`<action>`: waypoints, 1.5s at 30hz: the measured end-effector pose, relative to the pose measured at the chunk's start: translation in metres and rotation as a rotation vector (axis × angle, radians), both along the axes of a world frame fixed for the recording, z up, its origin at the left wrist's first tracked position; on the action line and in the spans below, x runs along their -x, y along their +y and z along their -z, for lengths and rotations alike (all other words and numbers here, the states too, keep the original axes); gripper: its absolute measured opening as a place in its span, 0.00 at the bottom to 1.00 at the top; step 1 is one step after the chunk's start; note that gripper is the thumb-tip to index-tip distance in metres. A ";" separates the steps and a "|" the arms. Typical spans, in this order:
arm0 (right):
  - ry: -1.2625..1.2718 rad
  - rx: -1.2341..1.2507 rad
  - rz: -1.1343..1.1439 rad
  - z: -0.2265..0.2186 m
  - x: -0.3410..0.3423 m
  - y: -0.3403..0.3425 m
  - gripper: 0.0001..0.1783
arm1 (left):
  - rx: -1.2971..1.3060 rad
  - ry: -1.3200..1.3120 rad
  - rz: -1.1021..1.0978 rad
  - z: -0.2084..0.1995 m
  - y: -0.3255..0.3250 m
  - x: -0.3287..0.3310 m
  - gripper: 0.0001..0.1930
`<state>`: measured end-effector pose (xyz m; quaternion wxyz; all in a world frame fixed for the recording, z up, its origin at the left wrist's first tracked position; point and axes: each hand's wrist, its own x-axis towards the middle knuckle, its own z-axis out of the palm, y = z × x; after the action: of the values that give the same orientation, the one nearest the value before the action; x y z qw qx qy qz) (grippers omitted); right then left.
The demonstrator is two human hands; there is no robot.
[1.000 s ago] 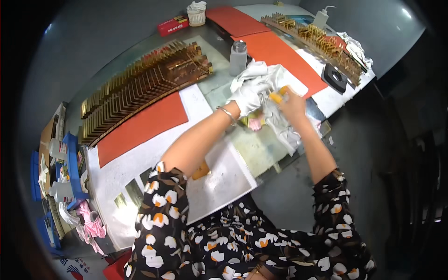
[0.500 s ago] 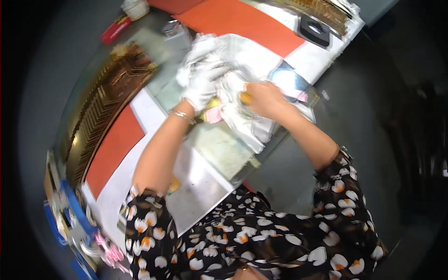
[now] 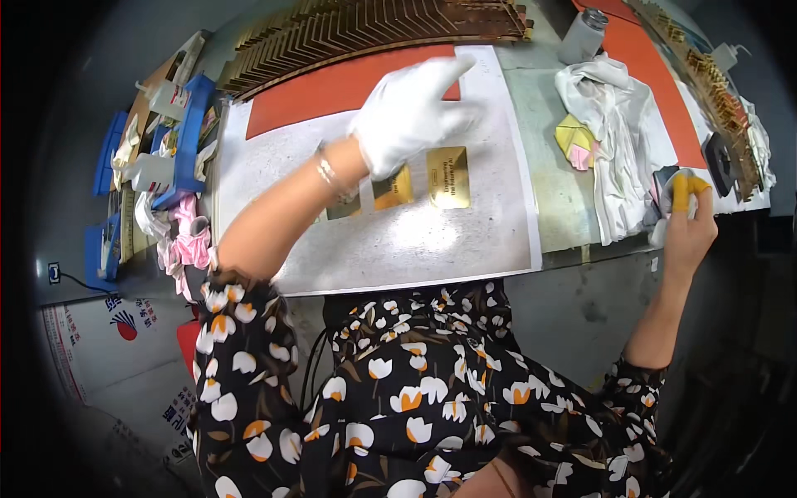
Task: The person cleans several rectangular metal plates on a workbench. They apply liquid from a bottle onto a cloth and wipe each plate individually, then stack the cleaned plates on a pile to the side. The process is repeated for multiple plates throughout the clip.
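My left hand (image 3: 419, 112), in a white glove, hovers over the white sheet (image 3: 498, 241) with its fingers apart and nothing in them. Just below it lie gold metal plates: one (image 3: 449, 178) shows whole, another (image 3: 393, 187) sits partly behind the glove. At the right table edge is my right hand (image 3: 693, 212), with yellow finger covers (image 3: 682, 192) on its fingertips. Those fingers curl together against something whitish and grey that I cannot make out. Left of that hand lies a crumpled white cloth (image 3: 613, 149), with a yellow and pink cloth (image 3: 575, 143) beside it.
Rows of brass-coloured angled strips (image 3: 357, 41) stand along the back, before an orange-red sheet (image 3: 332, 91). A grey lidded bottle (image 3: 584, 37) stands behind the white cloth. A black device (image 3: 719, 164) sits far right. Blue trays (image 3: 187, 141) and pink cloths (image 3: 189, 241) line the left.
My view has swung left. My left hand has left the crumpled white cloth and is over the plates; my right hand has moved away to the right of that cloth.
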<state>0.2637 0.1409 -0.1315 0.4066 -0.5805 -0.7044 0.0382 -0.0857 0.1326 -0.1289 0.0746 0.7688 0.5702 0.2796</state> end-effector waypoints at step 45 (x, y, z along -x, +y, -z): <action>-0.476 0.393 -0.401 0.078 0.223 -0.028 0.17 | 0.124 0.428 0.000 0.081 -0.054 0.031 0.48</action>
<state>0.0411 0.1132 -0.2093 0.0964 -0.4906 -0.8583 0.1153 -0.1170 0.0787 -0.2095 -0.0009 0.8046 0.5891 0.0746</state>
